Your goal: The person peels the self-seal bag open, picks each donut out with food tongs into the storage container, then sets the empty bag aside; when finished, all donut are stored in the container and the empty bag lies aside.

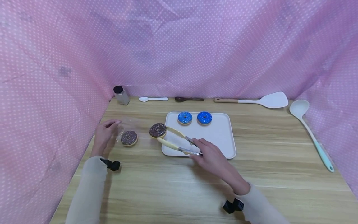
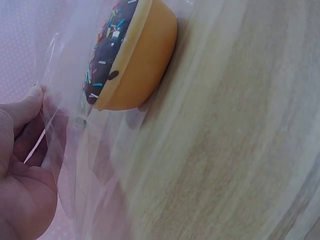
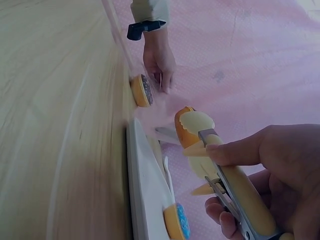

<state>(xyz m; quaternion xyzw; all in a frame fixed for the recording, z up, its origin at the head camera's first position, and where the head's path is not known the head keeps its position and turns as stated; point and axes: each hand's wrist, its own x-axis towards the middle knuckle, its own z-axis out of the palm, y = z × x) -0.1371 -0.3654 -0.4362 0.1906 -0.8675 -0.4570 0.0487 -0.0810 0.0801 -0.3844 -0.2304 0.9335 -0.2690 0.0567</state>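
My left hand [image 1: 106,133] pinches the edge of a clear plastic bag [image 1: 123,125] lying on the wooden table; in the left wrist view the thumb [image 2: 25,107] presses the film [image 2: 67,165]. A chocolate sprinkled donut [image 1: 129,137] [image 2: 132,55] lies in the bag, seen through the plastic. My right hand [image 1: 205,152] grips cream-tipped metal tongs [image 1: 176,141] [image 3: 235,192]. The tongs clamp a second chocolate donut [image 1: 158,130] [image 3: 186,127], held just left of the white tray [image 1: 221,137]. Two blue donuts [image 1: 185,118] [image 1: 204,118] sit at the tray's far edge.
Along the back edge lie a black-capped shaker [image 1: 121,95], a white spoon [image 1: 153,99], a dark spoon [image 1: 189,99] and a white spatula [image 1: 263,100]. A white ladle [image 1: 310,130] lies at the right. Pink dotted cloth walls [image 1: 179,46] close in three sides.
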